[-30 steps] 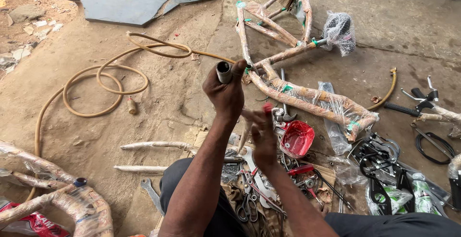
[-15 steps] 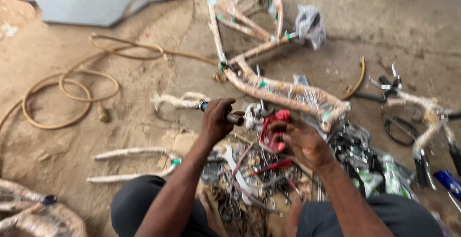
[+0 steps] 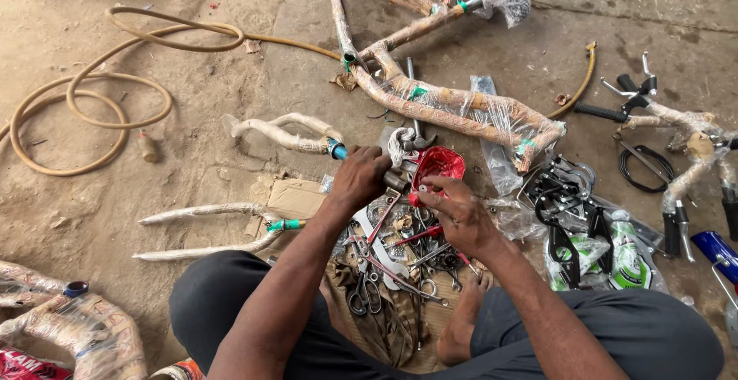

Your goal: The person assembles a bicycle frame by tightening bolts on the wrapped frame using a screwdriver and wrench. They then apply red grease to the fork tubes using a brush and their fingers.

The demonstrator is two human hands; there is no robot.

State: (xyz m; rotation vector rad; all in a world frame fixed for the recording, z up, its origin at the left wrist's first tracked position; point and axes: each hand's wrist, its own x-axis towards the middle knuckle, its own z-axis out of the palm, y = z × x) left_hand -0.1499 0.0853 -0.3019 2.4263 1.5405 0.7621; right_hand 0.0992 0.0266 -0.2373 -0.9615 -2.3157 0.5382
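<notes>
On a dusty concrete floor (image 3: 192, 157) strewn with bicycle parts, a person sits over a pile of hand tools (image 3: 396, 261), the left hand (image 3: 360, 178) closed around a short grey metal tube (image 3: 397, 181) that pokes out to its right, just in front of a red plastic tub (image 3: 437, 166). The right hand (image 3: 455, 209), fingers curled and narrow, pinches a small pale part at the tub's near rim, just beside the tube; both forearms reach forward between bent knees. A wrapped bicycle frame (image 3: 453, 107) lies beyond, a flattened brown carton (image 3: 296, 198) left of the hands, green-and-white packets (image 3: 607, 249) to the right.
</notes>
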